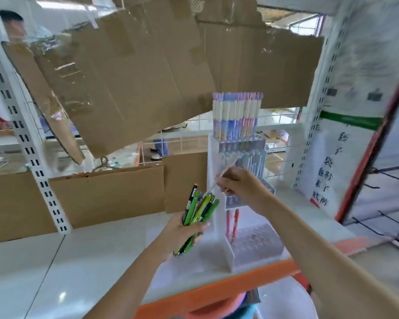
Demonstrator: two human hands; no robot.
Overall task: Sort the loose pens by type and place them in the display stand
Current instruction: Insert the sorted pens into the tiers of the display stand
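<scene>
At centre, left hand (184,229) gripped bundle of pens (199,209), mostly green. At one o'clock of it, right hand (237,184) pinched pale pen (226,168), tilted, against middle tier of display stand (215,226). Two red pens (232,223) stood in lowest tier.

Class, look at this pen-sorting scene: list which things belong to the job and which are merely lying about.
Belongs to the job:
bundle of green pens in the left hand
pale pen in the right hand
display stand
red pens

Lying about:
cardboard sheets
written poster
</scene>
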